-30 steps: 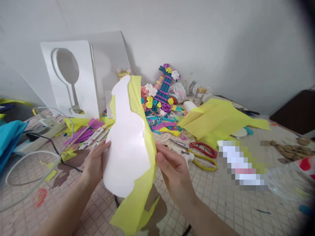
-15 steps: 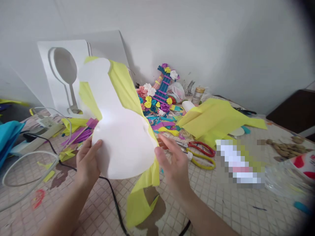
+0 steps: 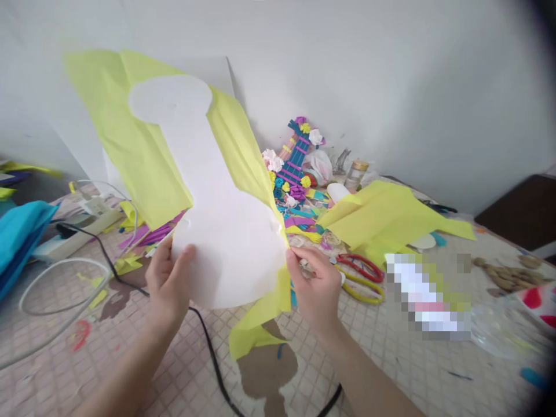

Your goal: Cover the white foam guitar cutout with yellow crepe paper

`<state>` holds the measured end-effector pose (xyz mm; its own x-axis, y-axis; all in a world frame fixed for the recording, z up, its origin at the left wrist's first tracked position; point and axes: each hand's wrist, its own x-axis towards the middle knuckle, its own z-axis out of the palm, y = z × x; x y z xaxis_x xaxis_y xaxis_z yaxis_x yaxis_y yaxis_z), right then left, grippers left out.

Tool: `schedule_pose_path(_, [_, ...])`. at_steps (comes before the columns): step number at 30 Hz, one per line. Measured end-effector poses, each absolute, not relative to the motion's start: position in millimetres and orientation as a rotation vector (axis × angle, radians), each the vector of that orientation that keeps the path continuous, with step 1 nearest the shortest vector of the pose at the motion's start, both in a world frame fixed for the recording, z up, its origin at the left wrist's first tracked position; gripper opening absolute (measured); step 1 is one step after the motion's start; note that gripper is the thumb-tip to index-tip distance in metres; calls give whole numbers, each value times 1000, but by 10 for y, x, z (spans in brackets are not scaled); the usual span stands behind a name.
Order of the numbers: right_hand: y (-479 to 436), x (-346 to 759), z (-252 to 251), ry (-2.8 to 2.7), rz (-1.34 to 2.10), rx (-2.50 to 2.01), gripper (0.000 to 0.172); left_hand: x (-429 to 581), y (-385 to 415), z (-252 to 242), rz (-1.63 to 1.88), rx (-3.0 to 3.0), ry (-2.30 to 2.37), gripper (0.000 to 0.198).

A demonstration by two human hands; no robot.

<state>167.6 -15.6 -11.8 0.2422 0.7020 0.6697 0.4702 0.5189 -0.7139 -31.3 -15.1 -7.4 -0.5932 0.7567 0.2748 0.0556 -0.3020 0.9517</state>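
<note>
I hold up a white guitar-shaped cutout (image 3: 226,231) with yellow-green tissue paper (image 3: 130,145) stuck behind it. My left hand (image 3: 169,284) grips the cutout's lower left edge, thumb on its front. My right hand (image 3: 317,286) pinches the lower right edge where the yellow paper folds round. The cutout leans to the upper left, its neck end near the wall. A loose tail of yellow paper hangs below it.
A second yellow sheet (image 3: 382,217) lies on the tiled table (image 3: 391,370). Red-and-yellow scissors (image 3: 360,272) sit beside my right hand. A decorated paper guitar (image 3: 295,159) and scraps stand at the back. A black cable (image 3: 208,353) crosses the front; blue paper (image 3: 19,237) lies left.
The cutout has turned from edge-on to face me and tilted up-left, showing more yellow paper. My right hand went from open beside it to pinching its edge.
</note>
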Motion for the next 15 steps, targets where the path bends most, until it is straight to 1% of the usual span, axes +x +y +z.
schedule_pose_path(3, [-159,1664,-114,-1419,228,-1042,11,-319,-136,-81,1920,988,1406,29])
schedule_pose_path(7, [-131,1699,-76,-1186,485,-981,12,-352,-93,-54,1853,872,1272,21])
schedule_pose_path(10, [-110,1735,-51,-1077,615,-983,14,-380,-74,-25,1804,863,1222,21])
schedule_pose_path(12, [-109,1744,-44,-1182,579,-1002,17,-392,-84,-19,1809,919,1233,22])
schedule_pose_path(15, [-115,1733,-48,-1357,344,-1086,28,-387,-133,-24,1791,947,1321,27])
